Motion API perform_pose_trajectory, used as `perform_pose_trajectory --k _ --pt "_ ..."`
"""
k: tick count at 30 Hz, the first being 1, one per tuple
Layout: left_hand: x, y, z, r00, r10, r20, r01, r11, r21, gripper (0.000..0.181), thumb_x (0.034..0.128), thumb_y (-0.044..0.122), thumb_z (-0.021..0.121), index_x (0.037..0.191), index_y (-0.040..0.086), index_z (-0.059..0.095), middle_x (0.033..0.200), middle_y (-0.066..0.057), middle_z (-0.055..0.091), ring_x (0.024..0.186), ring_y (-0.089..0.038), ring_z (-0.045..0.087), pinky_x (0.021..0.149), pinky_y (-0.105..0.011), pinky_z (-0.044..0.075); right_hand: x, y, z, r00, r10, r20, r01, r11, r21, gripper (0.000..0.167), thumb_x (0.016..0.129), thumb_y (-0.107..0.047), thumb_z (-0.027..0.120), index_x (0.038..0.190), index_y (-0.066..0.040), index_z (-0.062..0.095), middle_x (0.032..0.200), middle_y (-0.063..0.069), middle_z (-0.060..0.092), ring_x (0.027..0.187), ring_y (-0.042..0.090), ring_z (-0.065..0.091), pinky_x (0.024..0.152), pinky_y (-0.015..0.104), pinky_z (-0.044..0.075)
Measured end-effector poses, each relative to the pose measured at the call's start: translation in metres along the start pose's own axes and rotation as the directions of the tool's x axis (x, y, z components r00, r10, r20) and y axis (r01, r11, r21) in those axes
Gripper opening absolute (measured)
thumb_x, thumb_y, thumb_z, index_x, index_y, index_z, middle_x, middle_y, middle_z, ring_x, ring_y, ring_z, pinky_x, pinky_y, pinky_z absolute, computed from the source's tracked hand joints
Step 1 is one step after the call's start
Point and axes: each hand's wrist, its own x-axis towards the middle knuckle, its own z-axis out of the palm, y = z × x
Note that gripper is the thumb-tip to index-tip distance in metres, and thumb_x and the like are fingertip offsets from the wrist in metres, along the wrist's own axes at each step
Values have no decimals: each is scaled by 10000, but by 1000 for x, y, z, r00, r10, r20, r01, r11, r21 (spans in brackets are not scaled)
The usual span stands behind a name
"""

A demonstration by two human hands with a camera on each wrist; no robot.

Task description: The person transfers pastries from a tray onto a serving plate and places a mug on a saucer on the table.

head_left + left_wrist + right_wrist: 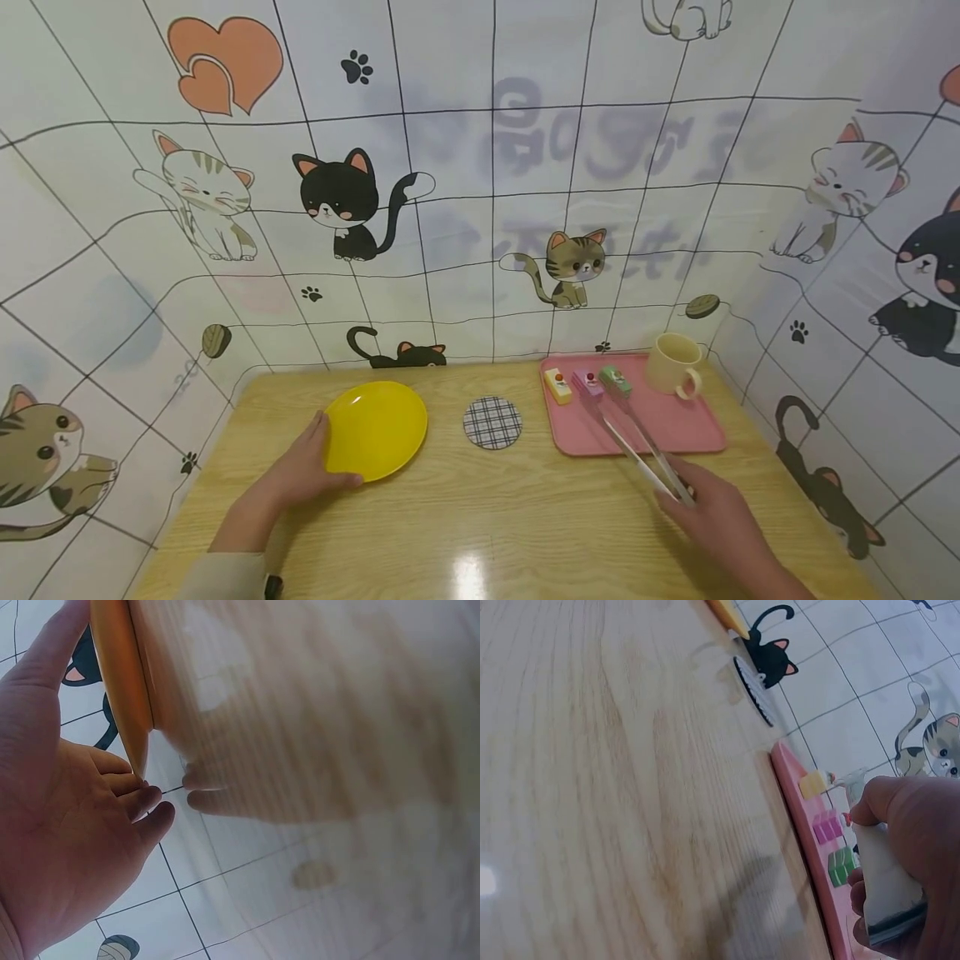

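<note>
A yellow plate [377, 431] lies on the left of the table. My left hand [309, 462] holds its near left rim, thumb at the front edge and fingers at the side; in the left wrist view the fingertips meet the plate's edge. Metal tongs [637, 447] are in my right hand [712, 508], their arms parted. The tips reach over a pink tray [660, 425], by the pink toy cake [587, 383] and green toy cake [615, 381]; whether they touch is unclear. A yellow toy cake [557, 386] sits left of these.
A cream mug [674, 364] stands at the tray's back right corner. Between plate and tray lies a round checked coaster [492, 422]. Cat-print sheeting [465, 167] rises behind the wooden table [450, 525] and along both sides.
</note>
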Motion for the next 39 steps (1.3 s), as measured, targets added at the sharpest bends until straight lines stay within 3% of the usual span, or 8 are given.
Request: perform_pose_trajectory --k 13,22,39 --pt "2 -4 0 1000 10 -1 -10 1000 1 1486 802 657 930 1685 -172 68 1765 -410 33 1610 -624 149 1286 -721 211 24 -24 18 998 -67 4 67 998 -7 579 951 -213 871 1466 -13 697 973 -18 737 721 139 534 635 331 484" --pt "3 -7 2 1000 7 -2 -7 1000 -2 1497 792 679 927 1687 -168 77 1767 -406 34 1611 -623 150 1287 -718 213 32 -30 28 996 -89 11 89 995 -39 472 966 -211 872 1378 -12 753 870 -38 664 703 140 515 613 345 465" --pt "2 0 -1 1000 10 -1 -10 1000 -6 1483 801 659 931 1683 -175 78 1765 -409 40 1612 -621 149 1291 -714 209 37 -32 32 998 -28 54 32 997 -73 404 969 -202 857 1301 10 768 911 3 710 736 156 561 622 357 512"
